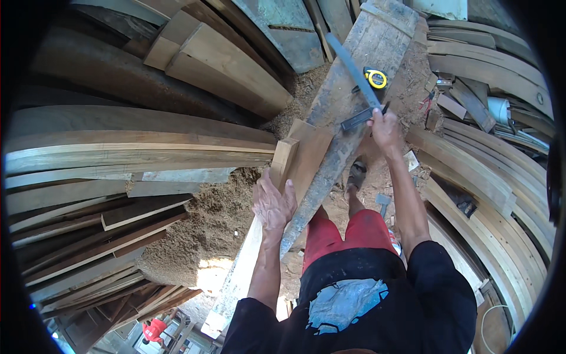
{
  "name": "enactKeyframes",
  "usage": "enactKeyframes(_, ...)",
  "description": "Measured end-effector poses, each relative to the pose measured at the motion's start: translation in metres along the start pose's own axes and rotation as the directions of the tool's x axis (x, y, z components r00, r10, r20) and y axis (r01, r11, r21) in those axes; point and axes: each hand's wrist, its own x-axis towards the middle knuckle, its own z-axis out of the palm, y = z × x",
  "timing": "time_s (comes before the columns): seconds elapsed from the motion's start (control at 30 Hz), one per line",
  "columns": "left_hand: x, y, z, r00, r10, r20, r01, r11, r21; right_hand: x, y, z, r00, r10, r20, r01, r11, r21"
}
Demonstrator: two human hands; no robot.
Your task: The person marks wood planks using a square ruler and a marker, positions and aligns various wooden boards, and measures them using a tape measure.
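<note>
My left hand [274,203] is closed round the near end of a short wooden block [285,154]. A wider wooden board [312,154] lies right beside the block, both on a long, worn plank bench [336,97]. In my right hand [385,131] is a try square [361,76], gripped near its corner. Its long grey-blue blade points up and away over the bench, and its dark stock [355,120] sticks out to the left. A small dark tip shows by my right fingers; I cannot tell what it is. Just right of the blade sits a yellow and black tape measure [375,78].
Stacked boards [141,147] crowd the left side, with thick beams [227,71] at the upper left. More curved-looking planks [489,65] lie at right. Sawdust [200,227] covers the floor, where a hammer [383,202] lies. Another person in red [154,330] is at the far lower left.
</note>
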Motion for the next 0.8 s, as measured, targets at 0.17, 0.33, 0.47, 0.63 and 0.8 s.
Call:
enactKeyframes(0.17, -0.002, 0.005, 0.005, 0.997, -0.043, -0.060, 0.052, 0.986, 0.156, 0.012, 0.029, 0.006, 0.994, 0.097, 0.057, -0.088, 0.986, -0.145)
enactKeyframes(0.33, -0.002, 0.009, 0.008, 0.992, -0.062, -0.108, 0.081, 0.980, 0.182, -0.019, 0.025, -0.021, 0.992, 0.061, 0.106, -0.042, 0.983, -0.176)
enactKeyframes(0.47, -0.004, 0.009, 0.013, 0.989, -0.053, -0.137, 0.082, 0.973, 0.214, -0.059, 0.041, -0.039, 0.986, 0.034, 0.165, 0.003, 0.975, -0.222)
enactKeyframes(0.63, -0.005, 0.010, 0.010, 0.989, -0.024, -0.143, 0.053, 0.978, 0.200, -0.105, 0.067, -0.048, 0.929, 0.153, 0.338, -0.032, 0.941, -0.337)
enactKeyframes(0.8, -0.010, 0.007, 0.003, 0.988, -0.045, -0.145, 0.069, 0.984, 0.162, -0.139, 0.082, -0.044, 0.914, 0.165, 0.371, -0.037, 0.944, -0.329)
